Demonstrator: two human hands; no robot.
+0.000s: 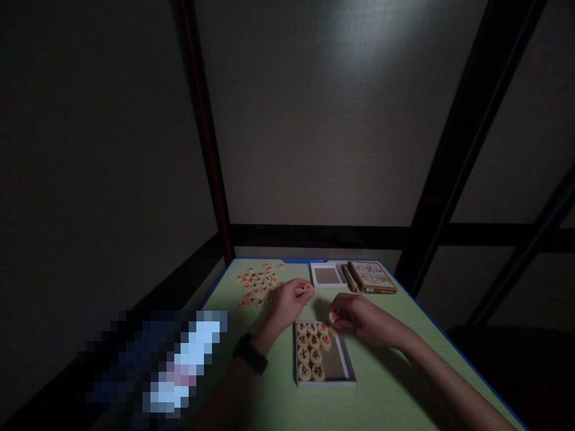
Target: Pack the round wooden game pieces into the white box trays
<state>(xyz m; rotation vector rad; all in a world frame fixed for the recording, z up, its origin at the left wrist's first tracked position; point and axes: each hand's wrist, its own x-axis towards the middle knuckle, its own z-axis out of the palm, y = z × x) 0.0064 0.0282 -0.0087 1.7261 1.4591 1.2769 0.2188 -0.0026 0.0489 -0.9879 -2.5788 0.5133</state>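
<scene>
Grey panelled wall, dark frame bars, stands behind everything. Green table next, blue edge; its far edge runs just in front of the wall, right edge slants down under the right forearm. Green surface shows right of the near tray, between it and that edge, and also in front of the tray.

Both hands over the table: right hand above the near tray's upper right corner, left hand beyond its upper left, partly in front of the loose pieces. Near tray: low white walls, ten round pieces plainly seen, two full columns of four with black characters, two red-marked ones heading the third. Brown floor shows along the right side, lower part mostly.

Loose pieces spread at far left, red and black characters, some overlapping. Patterned box near the far right corner; white-rimmed tray just left of it. Black wristband on left wrist.

Smallest: left thumb and fingers pinch a red-marked piece, face showing, held at the tips. Right fingertips clamp another piece, reddish mark, partly hidden; cannot tell whether it touches the tray.
</scene>
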